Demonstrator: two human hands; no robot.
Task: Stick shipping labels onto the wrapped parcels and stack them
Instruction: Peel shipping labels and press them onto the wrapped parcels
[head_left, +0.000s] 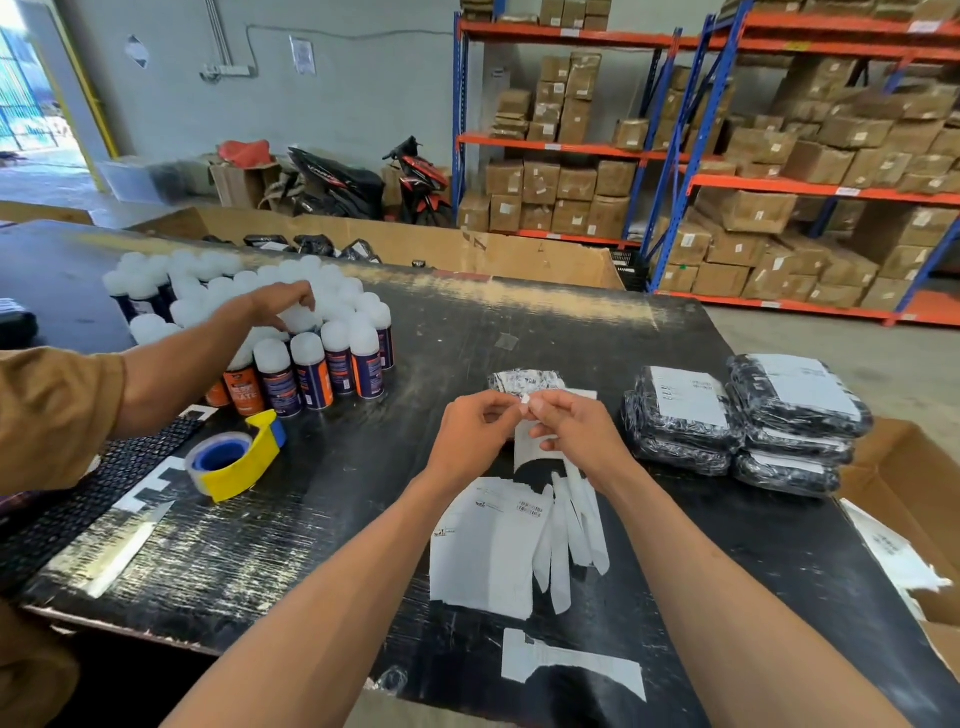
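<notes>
My left hand (472, 434) and my right hand (576, 431) meet over the middle of the black table, both pinching the top corner of a white shipping label (535, 447) that hangs below my fingers. Just beyond my hands lies one wrapped parcel (524, 379) in black plastic. Two stacks of labelled wrapped parcels (743, 421) stand to the right. A pile of unpeeled labels (483, 545) lies in front of me, with several peeled backing strips (571, 525) beside it.
Another person's arm (208, 343) reaches from the left over a cluster of white-capped spray cans (311, 358). A yellow and blue tape dispenser (234, 457) sits left of centre. An open cardboard box (909, 499) stands at the table's right edge. Shelves of boxes fill the background.
</notes>
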